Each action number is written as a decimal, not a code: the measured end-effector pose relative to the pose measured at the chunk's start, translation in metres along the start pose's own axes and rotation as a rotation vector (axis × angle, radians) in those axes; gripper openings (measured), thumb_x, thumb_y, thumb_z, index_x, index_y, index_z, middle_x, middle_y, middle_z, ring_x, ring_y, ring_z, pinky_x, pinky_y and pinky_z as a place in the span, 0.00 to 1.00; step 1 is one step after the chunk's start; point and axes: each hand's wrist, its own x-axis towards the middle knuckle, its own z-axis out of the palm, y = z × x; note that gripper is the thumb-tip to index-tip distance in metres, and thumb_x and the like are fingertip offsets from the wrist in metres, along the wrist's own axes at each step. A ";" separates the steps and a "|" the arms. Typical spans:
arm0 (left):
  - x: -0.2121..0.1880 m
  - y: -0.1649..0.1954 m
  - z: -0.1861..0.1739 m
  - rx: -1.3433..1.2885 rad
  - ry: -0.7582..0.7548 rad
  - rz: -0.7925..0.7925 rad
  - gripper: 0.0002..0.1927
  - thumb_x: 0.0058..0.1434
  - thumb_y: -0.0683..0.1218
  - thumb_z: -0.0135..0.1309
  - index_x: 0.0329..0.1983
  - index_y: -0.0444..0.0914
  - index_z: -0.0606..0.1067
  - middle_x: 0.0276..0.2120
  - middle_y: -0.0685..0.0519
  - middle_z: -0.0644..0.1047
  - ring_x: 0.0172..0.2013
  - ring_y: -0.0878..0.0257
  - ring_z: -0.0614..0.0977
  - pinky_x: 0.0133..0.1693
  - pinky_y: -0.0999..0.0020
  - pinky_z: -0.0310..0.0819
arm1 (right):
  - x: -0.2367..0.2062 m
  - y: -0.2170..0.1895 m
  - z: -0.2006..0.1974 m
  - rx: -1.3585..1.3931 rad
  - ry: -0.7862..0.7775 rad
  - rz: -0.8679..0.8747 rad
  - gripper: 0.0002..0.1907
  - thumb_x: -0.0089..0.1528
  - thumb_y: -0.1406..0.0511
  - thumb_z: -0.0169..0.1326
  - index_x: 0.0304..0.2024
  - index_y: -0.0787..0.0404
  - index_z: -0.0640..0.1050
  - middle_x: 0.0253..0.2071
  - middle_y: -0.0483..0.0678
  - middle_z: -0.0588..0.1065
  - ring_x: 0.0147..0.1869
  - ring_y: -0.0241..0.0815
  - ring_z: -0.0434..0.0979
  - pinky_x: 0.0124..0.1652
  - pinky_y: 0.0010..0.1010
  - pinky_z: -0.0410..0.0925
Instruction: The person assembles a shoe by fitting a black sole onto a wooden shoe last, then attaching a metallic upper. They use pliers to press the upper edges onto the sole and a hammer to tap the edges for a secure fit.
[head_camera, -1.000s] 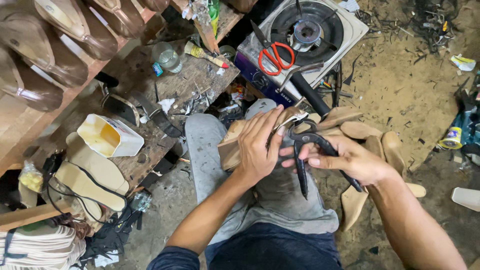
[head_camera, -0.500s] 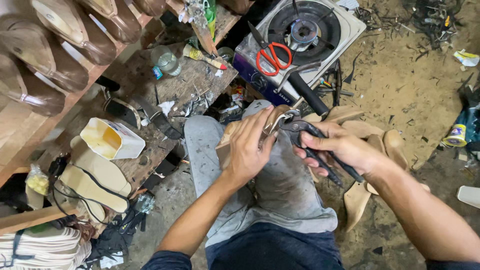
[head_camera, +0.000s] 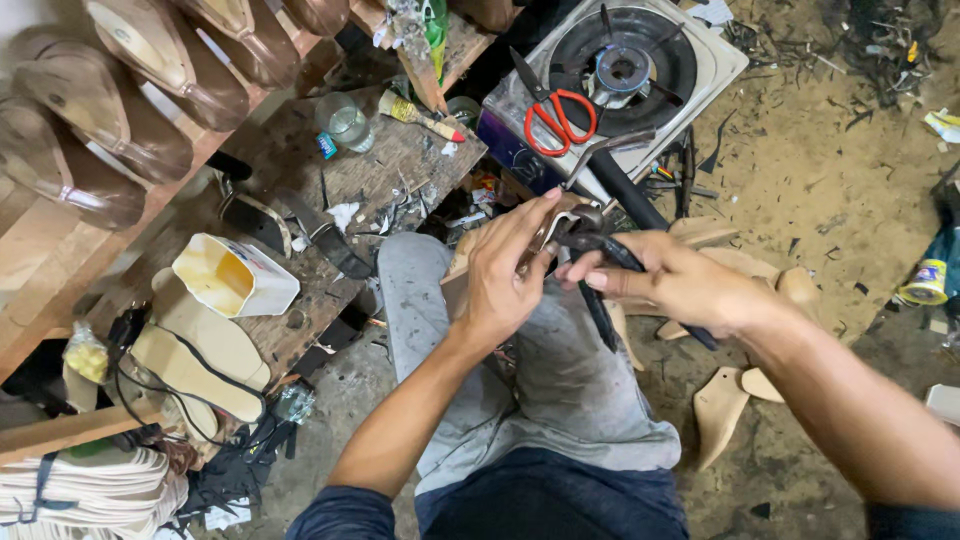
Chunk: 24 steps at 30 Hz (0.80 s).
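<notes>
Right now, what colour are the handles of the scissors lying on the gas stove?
Red. The scissors lie on the stove, clearest in the head view.

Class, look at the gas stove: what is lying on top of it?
Red-handled scissors lie on the gas stove, left of its burner. What the scissors cover cannot be seen.

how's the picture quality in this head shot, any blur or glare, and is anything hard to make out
Head view: evenly lit, soft shadows, no strong glare; the left hand and right hand are slightly soft, and the dark pliers merge into the shoe piece they work on; the frame edges bend wide-angle.
</notes>
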 end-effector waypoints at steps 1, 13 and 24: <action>-0.003 0.003 0.001 -0.019 -0.003 -0.003 0.32 0.60 0.34 0.59 0.69 0.39 0.69 0.59 0.43 0.77 0.58 0.47 0.80 0.60 0.58 0.71 | -0.002 -0.007 -0.003 0.179 -0.037 0.172 0.13 0.62 0.64 0.52 0.45 0.64 0.79 0.49 0.51 0.82 0.56 0.38 0.83 0.57 0.34 0.73; 0.001 -0.011 -0.004 -0.054 -0.004 -0.023 0.34 0.58 0.33 0.61 0.69 0.39 0.69 0.58 0.43 0.77 0.58 0.49 0.80 0.59 0.59 0.70 | 0.011 0.014 0.067 -0.088 0.400 -0.067 0.12 0.70 0.59 0.44 0.42 0.61 0.71 0.25 0.44 0.71 0.22 0.33 0.70 0.22 0.26 0.67; 0.010 -0.009 -0.008 -0.258 -0.016 -0.142 0.38 0.57 0.32 0.55 0.70 0.30 0.56 0.56 0.42 0.75 0.55 0.48 0.78 0.57 0.57 0.69 | 0.023 0.044 0.079 -0.099 0.494 -0.167 0.14 0.71 0.59 0.45 0.39 0.63 0.71 0.23 0.43 0.70 0.23 0.32 0.70 0.24 0.25 0.67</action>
